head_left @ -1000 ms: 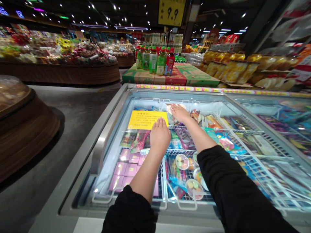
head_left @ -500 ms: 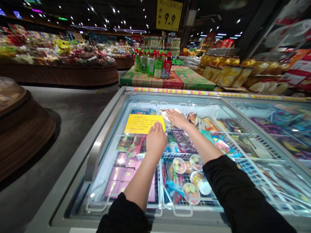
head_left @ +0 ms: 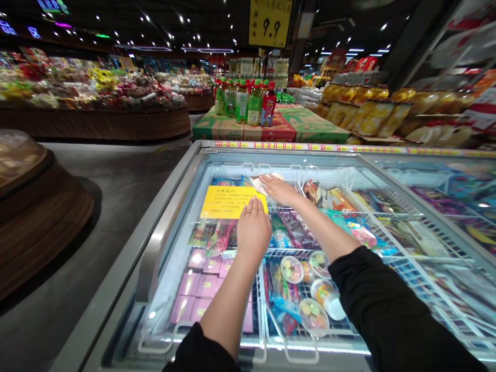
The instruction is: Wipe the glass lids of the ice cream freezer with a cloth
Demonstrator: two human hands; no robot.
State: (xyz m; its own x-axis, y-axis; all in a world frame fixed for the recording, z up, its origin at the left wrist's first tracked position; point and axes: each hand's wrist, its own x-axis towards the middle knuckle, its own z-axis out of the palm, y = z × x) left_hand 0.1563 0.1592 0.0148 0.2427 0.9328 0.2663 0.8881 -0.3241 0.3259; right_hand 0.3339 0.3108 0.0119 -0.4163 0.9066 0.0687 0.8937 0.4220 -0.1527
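White cloth or tissue (head_left: 257, 184) lies pressed on the freezer glass (head_left: 329, 178) beneath the right hand's (head_left: 277, 188) flat, close-set fingers. The left hand (head_left: 254, 225), fingers together, overlaps the yellow notice (head_left: 222, 201). Seemingly wiping; another stroke would call for even palm pressure.

Bottles (head_left: 254, 106): ahead of you, mostly green, one red, standing on printed cartons (head_left: 273, 133)
Price sign (head_left: 270, 26): yellow, reads 9.9, above the bottles
Heaped goods (head_left: 116, 88): on wood-sided stand (head_left: 96, 124), your far left
Yellow jars (head_left: 362, 116): stacked, your right
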